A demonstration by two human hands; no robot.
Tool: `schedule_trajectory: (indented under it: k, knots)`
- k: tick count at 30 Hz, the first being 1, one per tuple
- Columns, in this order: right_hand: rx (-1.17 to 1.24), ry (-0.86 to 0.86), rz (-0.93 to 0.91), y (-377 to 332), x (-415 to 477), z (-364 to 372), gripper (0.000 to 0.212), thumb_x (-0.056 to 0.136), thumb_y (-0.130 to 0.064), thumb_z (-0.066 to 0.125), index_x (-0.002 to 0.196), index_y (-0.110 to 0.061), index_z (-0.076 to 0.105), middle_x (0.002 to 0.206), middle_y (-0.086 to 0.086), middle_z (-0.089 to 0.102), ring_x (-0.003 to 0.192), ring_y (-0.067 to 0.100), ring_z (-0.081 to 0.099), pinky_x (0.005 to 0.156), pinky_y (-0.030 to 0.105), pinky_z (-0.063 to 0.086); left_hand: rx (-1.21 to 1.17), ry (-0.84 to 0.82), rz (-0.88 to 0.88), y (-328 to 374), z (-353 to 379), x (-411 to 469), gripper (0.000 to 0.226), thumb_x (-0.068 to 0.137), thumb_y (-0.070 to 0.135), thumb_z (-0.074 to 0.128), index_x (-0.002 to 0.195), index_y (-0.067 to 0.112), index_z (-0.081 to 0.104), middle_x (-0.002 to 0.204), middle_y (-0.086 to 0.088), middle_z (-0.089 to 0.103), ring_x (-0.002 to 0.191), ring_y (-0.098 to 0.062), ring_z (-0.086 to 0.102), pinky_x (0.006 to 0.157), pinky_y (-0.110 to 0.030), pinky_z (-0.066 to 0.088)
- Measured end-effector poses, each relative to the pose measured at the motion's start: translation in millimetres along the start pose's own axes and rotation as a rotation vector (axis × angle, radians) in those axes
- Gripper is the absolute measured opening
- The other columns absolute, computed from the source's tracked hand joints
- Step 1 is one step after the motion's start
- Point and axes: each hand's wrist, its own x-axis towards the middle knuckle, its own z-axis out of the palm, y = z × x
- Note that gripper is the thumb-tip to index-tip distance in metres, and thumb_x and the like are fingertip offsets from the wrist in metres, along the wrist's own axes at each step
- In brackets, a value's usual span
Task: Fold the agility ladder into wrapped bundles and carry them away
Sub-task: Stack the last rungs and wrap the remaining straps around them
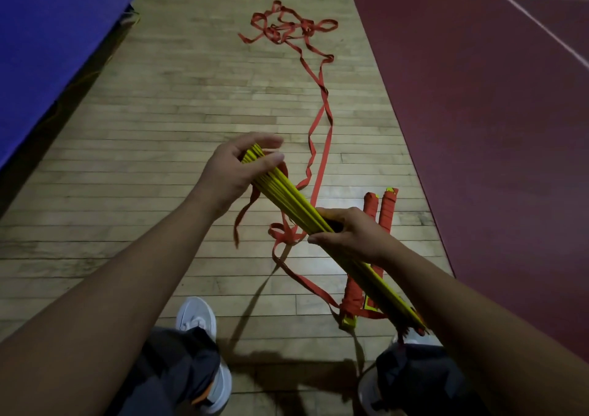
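1. Fingers of the left hand [237, 173] curl round the upper end of the yellow rung stack [288, 191]; the right hand [347, 234] clamps its middle.
2. Open wooden floor [191, 97] runs up the centre, bounded by a blue mat [47, 49] at upper left and maroon court [494, 128] at right.
3. Both forearms reach in from the bottom corners, holding the stack slanted from centre to lower right.
4. Red strap [323, 160] trails from the stack to a tangle at top centre; two wrapped bundles [387, 211] lie just right of the right hand.
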Motion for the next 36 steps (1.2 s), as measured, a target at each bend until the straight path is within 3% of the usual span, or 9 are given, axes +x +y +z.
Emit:
schedule_trajectory:
  k: [2, 5, 10, 15, 17, 20, 26, 31, 36]
  knots:
    - [0.033, -0.024, 0.010, -2, -1, 2, 0.039, 0.095, -0.028, 0.069, 0.133, -0.025, 0.063, 0.104, -0.007, 0.074, 0.096, 0.007, 0.069, 0.091, 0.031, 0.057, 0.034, 0.054, 0.040, 3, 1, -1, 0.010, 0.094, 0.022, 0.071, 0.100, 0.016, 0.075, 0.101, -0.010, 0.072, 0.090, -0.016, 0.070, 0.075, -0.030, 0.057]
    - [0.075, -0.056, 0.004, -7, -1, 4, 0.024, 0.098, -0.025, 0.065, 0.121, -0.030, 0.062, 0.092, -0.015, 0.070, 0.089, -0.001, 0.068, 0.084, 0.023, 0.053, 0.114, 0.229, 0.043, 2, 7, 0, 0.019, 0.098, 0.026, 0.065, 0.080, 0.020, 0.070, 0.076, 0.005, 0.067, 0.069, -0.002, 0.062, 0.067, -0.019, 0.050]
    - [-0.010, -0.013, -0.058, -11, 0, 17, 0.064, 0.095, -0.018, 0.070, 0.146, -0.023, 0.031, 0.084, -0.019, 0.053, 0.072, -0.017, 0.059, 0.063, 0.007, 0.046, 0.102, 0.413, -0.145, -10, 5, 10, 0.031, 0.094, 0.036, 0.062, 0.064, 0.029, 0.064, 0.061, 0.013, 0.060, 0.069, -0.015, 0.060, 0.071, -0.036, 0.050]
    - [0.005, 0.014, -0.067, -12, 0, 8, 0.039, 0.097, -0.016, 0.066, 0.125, -0.031, 0.042, 0.103, 0.000, 0.068, 0.078, 0.010, 0.070, 0.073, 0.031, 0.062, -0.124, 0.265, -0.210, -4, -1, 11, 0.026, 0.086, 0.045, 0.074, 0.093, 0.022, 0.063, 0.092, -0.007, 0.067, 0.078, -0.018, 0.069, 0.067, -0.035, 0.056]
    - [0.090, 0.007, -0.051, -13, -2, 0, 0.040, 0.097, -0.016, 0.067, 0.130, -0.028, 0.046, 0.109, 0.006, 0.071, 0.083, 0.019, 0.074, 0.076, 0.038, 0.064, -0.256, 0.127, -0.185, -5, -4, 10, 0.042, 0.077, 0.050, 0.077, 0.103, 0.020, 0.062, 0.106, -0.018, 0.066, 0.086, -0.022, 0.068, 0.071, -0.032, 0.056]
    - [0.228, -0.019, -0.003, -16, -5, -7, 0.048, 0.096, -0.018, 0.068, 0.138, -0.027, 0.047, 0.113, 0.011, 0.070, 0.087, 0.027, 0.075, 0.078, 0.044, 0.064, -0.312, 0.022, -0.136, -4, 1, 4, 0.029, 0.080, 0.042, 0.079, 0.100, 0.030, 0.063, 0.113, -0.020, 0.065, 0.098, -0.030, 0.069, 0.071, -0.033, 0.059]
    - [0.300, -0.048, 0.076, -13, 0, -9, 0.055, 0.087, -0.034, 0.074, 0.140, -0.031, 0.057, 0.125, 0.004, 0.066, 0.110, 0.029, 0.069, 0.093, 0.055, 0.057, -0.062, 0.287, -0.042, 8, 19, 0, 0.033, 0.090, 0.042, 0.073, 0.099, 0.015, 0.057, 0.077, 0.006, 0.062, 0.066, -0.006, 0.065, 0.055, -0.026, 0.054]
    - [0.127, 0.027, 0.046, -21, -1, 8, 0.066, 0.086, -0.036, 0.079, 0.138, -0.027, 0.039, 0.121, -0.001, 0.064, 0.102, 0.015, 0.068, 0.089, 0.029, 0.059, 0.045, 0.426, -0.083, 8, 25, 1, 0.048, 0.084, 0.053, 0.076, 0.097, 0.011, 0.058, 0.084, -0.007, 0.069, 0.070, -0.015, 0.069, 0.051, -0.026, 0.053]
    - [-0.239, 0.257, 0.042, -15, -1, 32, 0.060, 0.085, -0.043, 0.078, 0.128, -0.018, 0.046, 0.113, 0.003, 0.062, 0.096, 0.020, 0.063, 0.082, 0.044, 0.058, 0.017, 0.544, -0.206, 7, 16, 7, 0.041, 0.080, 0.055, 0.078, 0.084, 0.022, 0.054, 0.088, -0.005, 0.068, 0.078, -0.019, 0.072, 0.052, -0.033, 0.059]
